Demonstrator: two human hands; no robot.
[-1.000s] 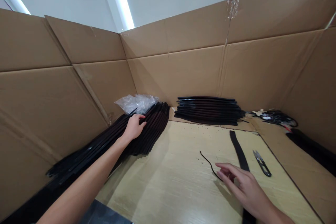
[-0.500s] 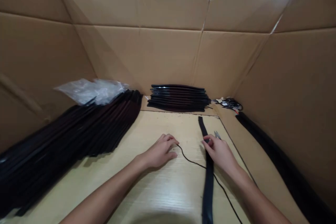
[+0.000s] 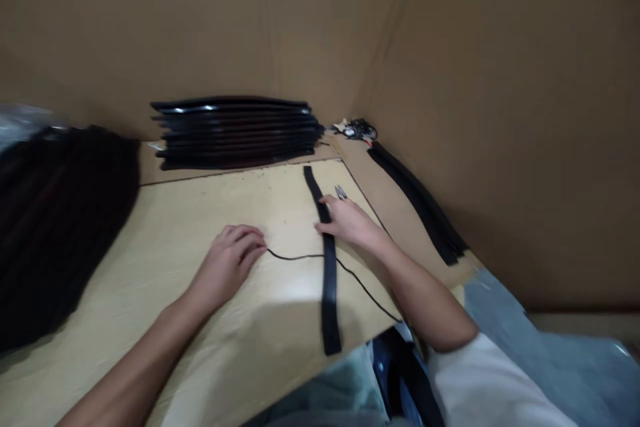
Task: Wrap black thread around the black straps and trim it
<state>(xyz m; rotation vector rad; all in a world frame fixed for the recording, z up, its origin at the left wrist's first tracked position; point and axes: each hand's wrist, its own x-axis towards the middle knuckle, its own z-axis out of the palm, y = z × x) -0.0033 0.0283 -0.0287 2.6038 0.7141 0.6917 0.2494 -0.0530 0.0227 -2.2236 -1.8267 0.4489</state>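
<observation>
Viewing remotely, I mark the left hand [image 3: 227,263] — fingers [image 3: 250,240] curled, grip unclear — at a black cord [image 3: 297,257]; right hand [image 3: 350,223] open on a black strap [image 3: 329,293].

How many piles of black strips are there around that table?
3: a big pile at the left, a neat stack at the back, and a narrow one along the right cardboard wall. Others may be hidden.

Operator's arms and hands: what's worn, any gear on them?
The left hand and right hand are bare: no gloves, rings, watch, cables or markings visible. The left arm is bare as far as it shows. The right arm is bare up to a loose white sleeve.
</observation>
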